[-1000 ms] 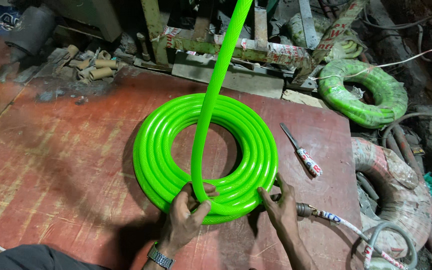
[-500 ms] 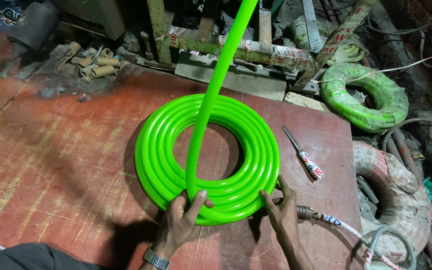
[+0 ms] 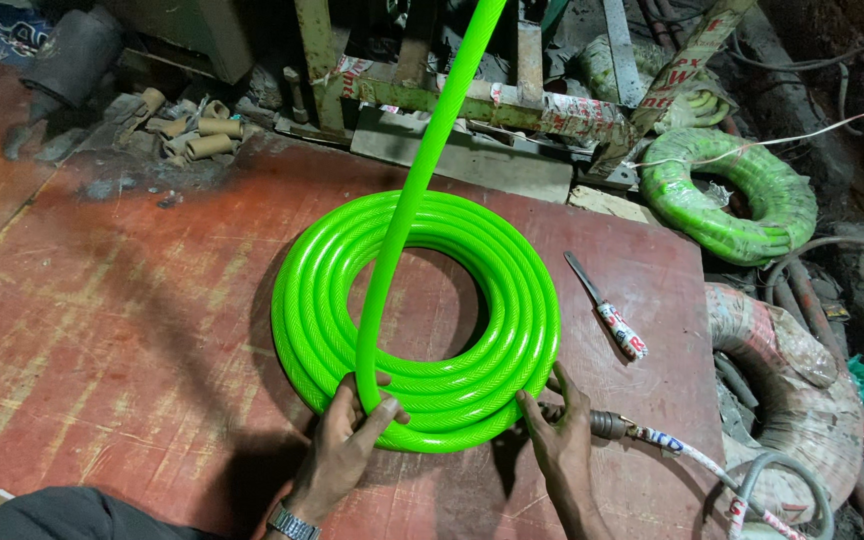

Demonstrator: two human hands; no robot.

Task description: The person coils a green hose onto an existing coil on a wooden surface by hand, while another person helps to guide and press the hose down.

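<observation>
Worktop left of hose coil is bare, wide passage. Right side tight: knife just beside coil, metal nozzle near right hand. Back edge blocked by metal frame.

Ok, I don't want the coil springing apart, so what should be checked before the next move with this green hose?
1. Left hand grips the incoming hose where it meets the coil: ok.
2. Right hand against the coil's outer edge: ok.
3. Turns lie flat and even on the red board: ok.
4. Knife apart from the coil: ok.
5. Hose free further up: cannot tell, it leaves the picture.
</observation>
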